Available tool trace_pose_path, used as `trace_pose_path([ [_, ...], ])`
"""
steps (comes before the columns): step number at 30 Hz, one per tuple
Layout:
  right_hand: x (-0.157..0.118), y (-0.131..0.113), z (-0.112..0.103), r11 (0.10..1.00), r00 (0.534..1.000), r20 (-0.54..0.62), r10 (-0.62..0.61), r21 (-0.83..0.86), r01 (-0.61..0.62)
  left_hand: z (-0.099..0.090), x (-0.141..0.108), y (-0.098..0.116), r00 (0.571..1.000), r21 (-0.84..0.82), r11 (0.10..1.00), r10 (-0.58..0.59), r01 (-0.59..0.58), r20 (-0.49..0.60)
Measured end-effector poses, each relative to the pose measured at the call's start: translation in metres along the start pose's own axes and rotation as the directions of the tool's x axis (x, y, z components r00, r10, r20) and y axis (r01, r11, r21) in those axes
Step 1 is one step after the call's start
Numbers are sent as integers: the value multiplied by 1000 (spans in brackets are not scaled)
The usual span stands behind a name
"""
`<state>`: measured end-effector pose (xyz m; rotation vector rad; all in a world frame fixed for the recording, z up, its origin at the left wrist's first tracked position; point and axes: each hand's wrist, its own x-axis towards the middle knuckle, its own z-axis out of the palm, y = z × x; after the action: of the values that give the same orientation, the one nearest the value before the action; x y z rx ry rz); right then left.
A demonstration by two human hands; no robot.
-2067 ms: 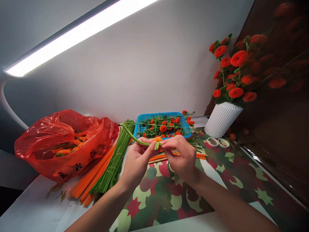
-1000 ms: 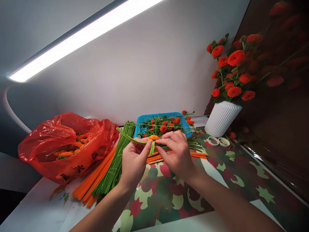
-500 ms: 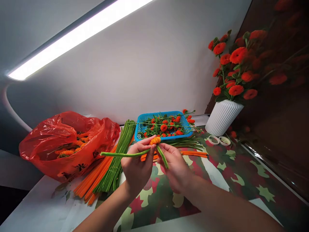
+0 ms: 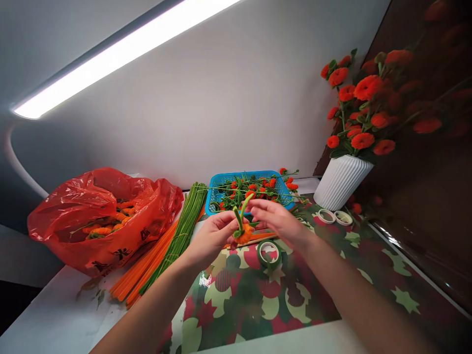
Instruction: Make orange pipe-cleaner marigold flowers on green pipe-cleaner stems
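My left hand (image 4: 214, 236) pinches a small orange chenille-stem flower (image 4: 244, 236) between thumb and fingers. The flower is tipped over, its orange head low. From its green base two green chenille stems (image 4: 242, 214) stick upward, one short and one longer and bent. My right hand (image 4: 282, 221) is just to the right, fingers loosely curled and apart, with the fingertips close to the longer green stem. Whether they touch it I cannot tell. Below the hands a roll of green tape (image 4: 269, 254) lies on the patterned mat (image 4: 247, 300).
At left stand a red plastic bag (image 4: 73, 216) of orange pieces and bundles of green stems (image 4: 177, 241) and orange stems (image 4: 147, 265). Behind my hands is a blue basket (image 4: 213, 194) of finished flowers. A white vase (image 4: 342, 182) and two tape rolls (image 4: 342, 218) are at right.
The flower has turned over, so its green stems now point up instead of hanging down and sideways. My right hand has come away from the flower. The green tape roll has come into view.
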<state>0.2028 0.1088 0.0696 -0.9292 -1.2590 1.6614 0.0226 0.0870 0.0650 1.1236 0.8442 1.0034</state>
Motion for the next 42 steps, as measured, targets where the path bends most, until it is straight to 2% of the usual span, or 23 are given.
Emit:
trace_pose_path([
  [1,-1,1,3,999,995,102,16,47,-21,1,-1,-1,1000,-23,1000,-21,22,23],
  [2,-3,4,8,994,988,155,0,106,-17,2,-1,-2,999,-38,999,-36,38,33],
  [3,-4,7,12,987,987,156,-34,162,8,3,-2,-1,998,-51,998,-46,48,31],
  [5,-4,12,20,970,992,68,-108,227,90,5,-3,1,999,-78,996,-35,34,-12],
  [7,-4,15,24,957,980,-63,-187,216,196,6,-3,4,997,-108,993,38,-46,-73],
  [10,-5,14,24,925,916,-198,-348,85,369,5,-4,7,973,-25,976,211,-215,-94],
  [12,-7,11,23,890,869,-205,-450,-26,455,5,-6,6,955,102,954,288,-280,-72],
  [14,-11,9,22,864,848,-165,-503,-105,492,6,-8,6,943,204,930,326,-307,-66],
  [20,-26,2,26,797,823,-84,-561,-323,511,9,-10,6,924,322,884,377,-338,-64],
  [24,-28,0,26,769,824,7,-566,-357,531,9,-13,8,887,460,786,462,-413,7],
  [27,-27,0,25,773,839,3,-544,-386,503,9,-14,7,856,546,700,513,-460,63],
  [29,-27,1,26,752,833,-31,-553,-450,482,10,-14,6,842,578,667,535,-470,66],
  [31,-29,3,29,721,805,-90,-586,-510,468,9,-13,3,833,594,661,553,-459,28],
  [33,-30,6,34,675,748,-132,-650,-551,490,9,-12,1,822,583,679,568,-446,-34],
  [36,-33,11,41,580,655,-116,-746,-595,556,10,-12,0,802,568,691,590,-446,-88],
  [38,-33,13,44,530,611,-97,-786,-614,585,10,-13,1,780,597,656,621,-462,-78],
  [40,-34,14,46,523,598,-98,-796,-609,596,12,-15,2,738,661,574,673,-484,-43],
  [42,-34,14,47,580,632,-132,-764,-572,581,13,-16,1,679,726,466,734,-505,1],
])
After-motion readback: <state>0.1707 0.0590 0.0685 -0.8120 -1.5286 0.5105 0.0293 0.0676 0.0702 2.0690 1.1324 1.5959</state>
